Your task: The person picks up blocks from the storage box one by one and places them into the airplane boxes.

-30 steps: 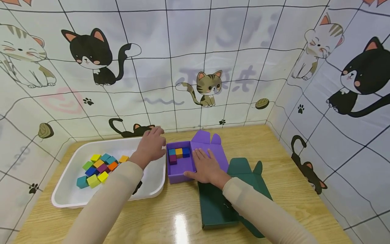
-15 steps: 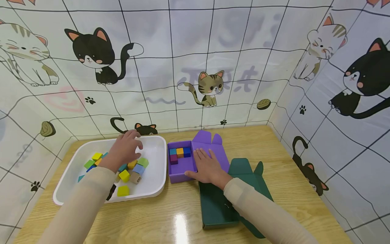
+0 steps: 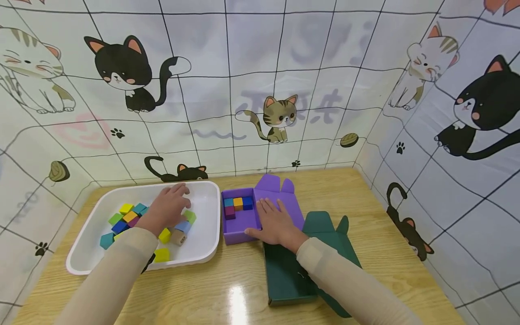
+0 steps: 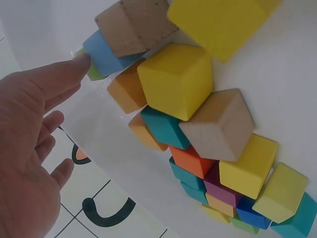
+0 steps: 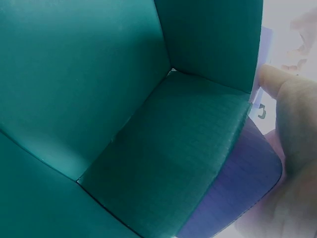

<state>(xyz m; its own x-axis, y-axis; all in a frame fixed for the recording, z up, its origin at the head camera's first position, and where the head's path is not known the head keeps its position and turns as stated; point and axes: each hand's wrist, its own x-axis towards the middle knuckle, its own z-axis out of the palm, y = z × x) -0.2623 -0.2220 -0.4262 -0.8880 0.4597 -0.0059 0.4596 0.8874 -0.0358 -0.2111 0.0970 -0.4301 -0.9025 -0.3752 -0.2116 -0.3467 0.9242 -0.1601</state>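
Note:
My left hand [image 3: 165, 208] hovers over the white tray [image 3: 207, 246], palm down, fingers loosely bent with nothing between them. In the left wrist view, a fingertip lies close to a light blue cube [image 4: 105, 53], beside a plain wooden cube [image 4: 133, 26]; I cannot tell whether they touch. Several coloured cubes lie loose in the tray. My right hand [image 3: 275, 224] rests spread on the lid side of the open purple box [image 3: 248, 228], thumb at its edge. Inside that box, a teal, an orange and a blue cube form a row, with a magenta cube [image 3: 229, 212] below the teal one.
An open dark green box [image 3: 286, 275] lies under my right forearm, against the purple box. Its flaps [image 3: 321, 222] spread to the right. Cat-printed cloth [image 3: 260, 67] hangs behind the wooden table [image 3: 211, 293] and on both sides.
My left hand has moved left from the tray's right rim near the purple box, then slightly lower over the cubes. My right hand stays on the purple box.

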